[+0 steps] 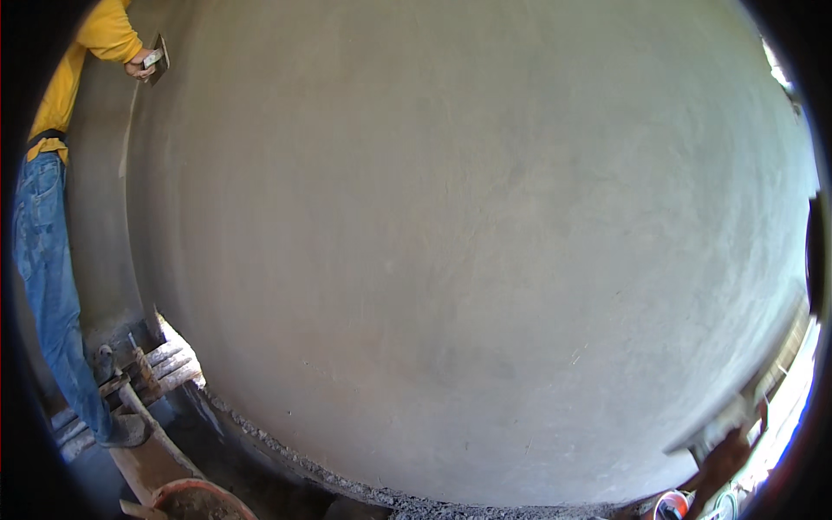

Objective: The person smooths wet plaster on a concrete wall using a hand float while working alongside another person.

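Note:
At the lower right edge my right hand [726,459], dark and blurred, closes around a long flat plastering float or straightedge [754,390]. The tool slants up toward the right rim, close against the grey plastered wall [451,260]; its exact kind is smeared by motion. The wall fills most of the view, mostly smooth with faint streaks and a few small marks. My left hand does not show.
At the left a co-worker in a yellow top [108,35] and jeans holds a trowel [159,59] against the wall. Below are planks [152,433], an orange-rimmed bucket of mortar [204,498] and rough mortar along the wall's foot [347,490]. A small red-and-white container [672,503] stands lower right.

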The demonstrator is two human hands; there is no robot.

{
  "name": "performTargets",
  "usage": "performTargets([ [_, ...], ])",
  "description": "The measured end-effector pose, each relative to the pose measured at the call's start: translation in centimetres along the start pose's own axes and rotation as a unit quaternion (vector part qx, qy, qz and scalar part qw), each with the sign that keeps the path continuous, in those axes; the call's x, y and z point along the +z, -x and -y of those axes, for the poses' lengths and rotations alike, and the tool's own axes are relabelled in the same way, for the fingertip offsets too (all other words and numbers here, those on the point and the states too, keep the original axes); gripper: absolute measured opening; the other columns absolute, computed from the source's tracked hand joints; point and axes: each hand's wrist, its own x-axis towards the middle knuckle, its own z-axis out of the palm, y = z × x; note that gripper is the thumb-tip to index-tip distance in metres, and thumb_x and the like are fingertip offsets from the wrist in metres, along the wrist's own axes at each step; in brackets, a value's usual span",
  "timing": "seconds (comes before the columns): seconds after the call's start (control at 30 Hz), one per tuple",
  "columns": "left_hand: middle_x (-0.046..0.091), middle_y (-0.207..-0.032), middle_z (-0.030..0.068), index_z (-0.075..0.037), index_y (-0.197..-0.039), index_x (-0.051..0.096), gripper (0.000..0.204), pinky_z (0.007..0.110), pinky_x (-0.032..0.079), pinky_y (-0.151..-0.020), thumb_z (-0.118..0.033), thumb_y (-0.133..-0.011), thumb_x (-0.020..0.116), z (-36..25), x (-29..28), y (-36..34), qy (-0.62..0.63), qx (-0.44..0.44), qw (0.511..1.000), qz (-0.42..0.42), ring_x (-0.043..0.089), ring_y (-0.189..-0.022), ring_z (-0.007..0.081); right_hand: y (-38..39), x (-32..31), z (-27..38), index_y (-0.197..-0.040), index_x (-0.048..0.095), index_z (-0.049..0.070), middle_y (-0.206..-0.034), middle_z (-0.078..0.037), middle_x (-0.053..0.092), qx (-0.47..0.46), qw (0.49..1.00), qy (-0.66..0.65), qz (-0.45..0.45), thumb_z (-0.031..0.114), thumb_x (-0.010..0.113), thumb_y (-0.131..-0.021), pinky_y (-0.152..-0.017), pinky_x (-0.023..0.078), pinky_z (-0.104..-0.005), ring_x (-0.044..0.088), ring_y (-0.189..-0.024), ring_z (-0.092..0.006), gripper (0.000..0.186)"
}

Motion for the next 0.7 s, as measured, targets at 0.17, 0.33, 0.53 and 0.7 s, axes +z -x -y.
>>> performTargets([
  [0.17,0.058,-0.128,0.0108,-0.015,-0.118,0.066,0.059,0.062,0.033,-0.107,-0.044,-0.067,0.072,-0.1,2.6,0.3,0.062,-0.146,0.987,-0.018,0.051,-0.123,0.0356,-3.9,3.5,36.6,-0.139,0.046,0.005,-0.118,-0.024,0.063,-0.184,0.914,-0.310,0.187,0.004,0.062,-0.090,-0.072,0.057,-0.0431,0.069,-0.088,-0.0385,0.052],
  [0.33,0.062,-0.121,0.0119,-0.012,-0.106,0.071,0.056,0.060,0.036,-0.106,-0.042,-0.059,0.072,2.6,9.8,1.2,0.013,0.056,0.955,-0.292,0.054,-0.119,0.0343,-8.8,7.7,44.5,-0.135,0.049,0.001,-0.071,-0.020,0.064,-0.139,0.935,-0.307,0.110,0.013,0.061,-0.093,-0.046,0.047,-0.0397,0.057,-0.043,-0.0267,0.045],
  [0.53,0.063,-0.110,0.0163,-0.012,-0.092,0.070,0.039,0.061,0.040,-0.094,-0.039,-0.064,0.071,-3.9,-7.3,-0.3,0.008,-0.064,0.998,-0.002,0.056,-0.113,0.0361,0.2,12.8,42.9,-0.143,0.039,0.005,-0.075,-0.018,0.067,-0.300,0.920,-0.253,0.016,0.017,0.068,-0.087,-0.046,0.054,-0.0429,0.066,-0.053,-0.0264,0.065],
  [0.7,0.066,-0.099,0.0146,-0.014,-0.082,0.070,0.022,0.057,0.045,-0.092,-0.033,-0.073,0.068,-1.5,0.6,0.8,0.028,-0.066,0.966,-0.249,0.061,-0.106,0.0345,-0.9,12.5,41.5,-0.142,0.040,0.002,-0.077,-0.022,0.068,-0.332,0.916,-0.225,-0.008,0.017,0.067,-0.088,-0.050,0.056,-0.0417,0.070,-0.063,-0.0300,0.062],
])
